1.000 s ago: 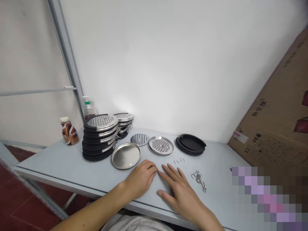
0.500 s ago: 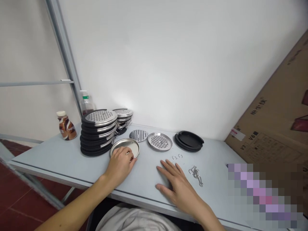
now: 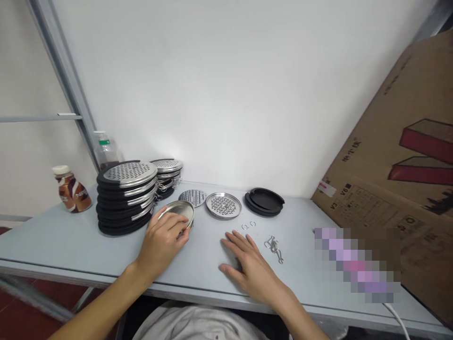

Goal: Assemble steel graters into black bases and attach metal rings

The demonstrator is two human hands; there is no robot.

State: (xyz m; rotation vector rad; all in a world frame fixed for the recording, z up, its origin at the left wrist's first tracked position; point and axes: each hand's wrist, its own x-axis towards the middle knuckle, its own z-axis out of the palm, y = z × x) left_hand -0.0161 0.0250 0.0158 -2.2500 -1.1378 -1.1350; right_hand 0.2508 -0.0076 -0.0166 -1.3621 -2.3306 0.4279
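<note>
My left hand (image 3: 164, 238) grips the near rim of a shallow round metal dish (image 3: 181, 208), which is tilted a little above the table. Its far part shows; my fingers cover the rest. My right hand (image 3: 249, 267) rests palm down on the table, fingers spread and holding nothing. Beyond it lie two small wire rings (image 3: 248, 225), and to its right a little heap of metal clips (image 3: 274, 249). Behind the hands are a round metal grater disc (image 3: 223, 206), another slotted disc (image 3: 193, 198) and stacked round black holders (image 3: 264, 202).
A tall stack of black-rimmed grater discs (image 3: 126, 198) stands left of my left hand, a shorter stack (image 3: 168, 177) behind it. Two bottles (image 3: 72, 189) are farther left. A large cardboard box (image 3: 385, 189) leans at the right; a pixelated purple patch (image 3: 354, 264) is before it.
The view has turned to the right. My left hand now has the metal dish by its rim and has tipped it up from the table. My right hand stays spread on the table.
</note>
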